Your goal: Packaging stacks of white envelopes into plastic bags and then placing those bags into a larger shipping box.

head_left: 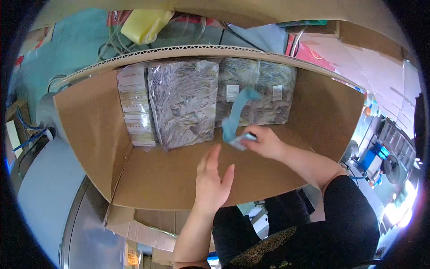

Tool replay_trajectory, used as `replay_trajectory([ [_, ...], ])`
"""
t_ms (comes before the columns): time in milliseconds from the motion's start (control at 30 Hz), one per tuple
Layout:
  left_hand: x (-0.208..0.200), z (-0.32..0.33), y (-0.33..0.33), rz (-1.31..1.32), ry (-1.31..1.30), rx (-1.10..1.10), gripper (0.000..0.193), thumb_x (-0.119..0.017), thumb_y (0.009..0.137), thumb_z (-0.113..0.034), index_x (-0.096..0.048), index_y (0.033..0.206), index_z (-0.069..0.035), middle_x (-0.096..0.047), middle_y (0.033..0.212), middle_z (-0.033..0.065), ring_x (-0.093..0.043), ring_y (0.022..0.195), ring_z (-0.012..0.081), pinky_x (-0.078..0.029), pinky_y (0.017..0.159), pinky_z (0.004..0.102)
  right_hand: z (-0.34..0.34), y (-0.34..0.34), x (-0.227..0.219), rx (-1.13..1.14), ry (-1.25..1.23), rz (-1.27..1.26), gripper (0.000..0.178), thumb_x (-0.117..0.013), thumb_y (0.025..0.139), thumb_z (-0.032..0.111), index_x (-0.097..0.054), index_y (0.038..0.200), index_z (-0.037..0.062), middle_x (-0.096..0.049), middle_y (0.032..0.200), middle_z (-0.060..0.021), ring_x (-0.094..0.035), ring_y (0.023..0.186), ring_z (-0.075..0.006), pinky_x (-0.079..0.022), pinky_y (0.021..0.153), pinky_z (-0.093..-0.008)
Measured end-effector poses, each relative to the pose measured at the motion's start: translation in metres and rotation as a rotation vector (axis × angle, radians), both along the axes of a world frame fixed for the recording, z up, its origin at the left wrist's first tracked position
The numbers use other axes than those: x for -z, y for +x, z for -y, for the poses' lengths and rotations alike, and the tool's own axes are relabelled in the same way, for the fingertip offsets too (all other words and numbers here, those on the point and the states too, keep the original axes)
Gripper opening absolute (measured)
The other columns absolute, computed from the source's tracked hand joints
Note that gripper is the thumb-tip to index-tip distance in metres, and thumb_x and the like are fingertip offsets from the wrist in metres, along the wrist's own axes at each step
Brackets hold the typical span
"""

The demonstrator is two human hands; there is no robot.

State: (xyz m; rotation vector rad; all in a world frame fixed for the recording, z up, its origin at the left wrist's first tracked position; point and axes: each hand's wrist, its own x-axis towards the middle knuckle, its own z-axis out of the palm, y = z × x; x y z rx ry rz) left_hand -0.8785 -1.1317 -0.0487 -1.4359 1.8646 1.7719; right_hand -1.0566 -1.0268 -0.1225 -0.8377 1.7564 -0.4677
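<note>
Strip (236, 114), blue, pinched in right hand (264, 142) grip.

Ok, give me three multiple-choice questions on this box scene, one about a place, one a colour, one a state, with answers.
1. Where do the patterned packages lie?
A. against the far wall of the cardboard box
B. on the floor
C. on a shelf

2. What colour is the strip held by the right hand?
A. red
B. light blue
C. black

3. How is the left hand?
A. clenched on a package
B. open, fingers spread, holding nothing
C. out of view

Answers: 1 A, they lean at the box's back wall; 2 B, the strip is pale blue; 3 B, its palm lies flat over the box bottom.
</note>
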Motion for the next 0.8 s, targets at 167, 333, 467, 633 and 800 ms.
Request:
replay_trajectory([
  [167,-0.008,0.016,-0.026,0.018,0.000,0.357,0.036,-0.067,0.076,-0.024,-0.056,0.103,-0.002,-0.060,0.098,0.0173,-0.058,0.089,0.0310,-0.045,0.077,0.0363,0.004,-0.004,-0.066,0.238,0.168,0.438,0.023,-0.067,0.080,0.016,-0.059,0.097,0.0030,-0.062,0.086,-0.0036,-0.057,0.082,-0.0093,-0.046,0.071,-0.0258],
  [333,-0.009,0.016,-0.025,-0.014,0.257,0.340,0.026,-0.065,0.078,-0.025,-0.061,0.093,-0.004,-0.062,0.088,0.0166,-0.060,0.082,0.0304,-0.046,0.072,0.0375,-0.007,-0.016,-0.077,0.462,0.214,0.709,0.015,-0.064,0.082,0.008,-0.060,0.096,0.0027,-0.062,0.087,-0.0009,-0.056,0.081,-0.0074,-0.045,0.074,-0.0237],
  [467,-0.010,0.012,-0.025,-0.103,0.275,0.460,0.025,-0.060,0.081,-0.017,-0.060,0.104,-0.006,-0.062,0.090,0.0182,-0.060,0.085,0.0323,-0.047,0.075,0.0379,-0.018,-0.037,-0.084,0.432,0.324,0.697,0.011,-0.062,0.083,0.006,-0.062,0.093,0.0019,-0.063,0.087,-0.0016,-0.056,0.082,-0.0078,-0.046,0.074,-0.0235],
  [633,0.004,-0.005,-0.037,-0.159,0.340,0.477,0.045,-0.056,0.081,-0.011,-0.047,0.124,-0.009,-0.058,0.107,0.0194,-0.057,0.099,0.0328,-0.045,0.084,0.0385,-0.039,-0.083,-0.080,0.386,0.394,0.391,0.013,-0.061,0.083,0.011,-0.062,0.093,0.0035,-0.063,0.085,-0.0028,-0.056,0.079,-0.0104,-0.046,0.072,-0.0237],
  [800,0.048,-0.023,-0.051,-0.009,0.355,0.575,0.068,-0.061,0.077,-0.012,-0.029,0.137,-0.011,-0.047,0.125,0.0225,-0.051,0.108,0.0362,-0.043,0.089,0.0384,-0.065,-0.156,-0.077,0.644,0.239,-0.322,0.013,-0.057,0.086,0.012,-0.060,0.093,0.0015,-0.061,0.083,-0.0046,-0.057,0.075,-0.0124,-0.047,0.068,-0.0256],
])
